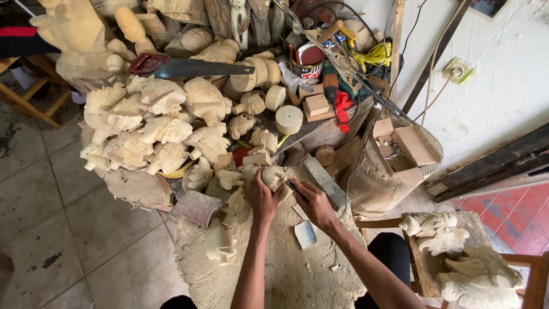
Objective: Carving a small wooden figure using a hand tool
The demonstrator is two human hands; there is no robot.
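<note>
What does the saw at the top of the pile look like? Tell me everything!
The hand saw has a dark red handle on the left and a long, dull grey metal blade that narrows to the right. It lies flat, almost level across the picture, resting on top of pale carved wood pieces and round wooden blocks. Neither hand touches it; both work lower down. Its teeth are too small to make out.

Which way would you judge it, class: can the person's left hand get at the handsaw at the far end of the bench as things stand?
Probably not easily. The left hand is clasping a small carving, and heaped pale carvings lie between it and the handsaw.
</note>
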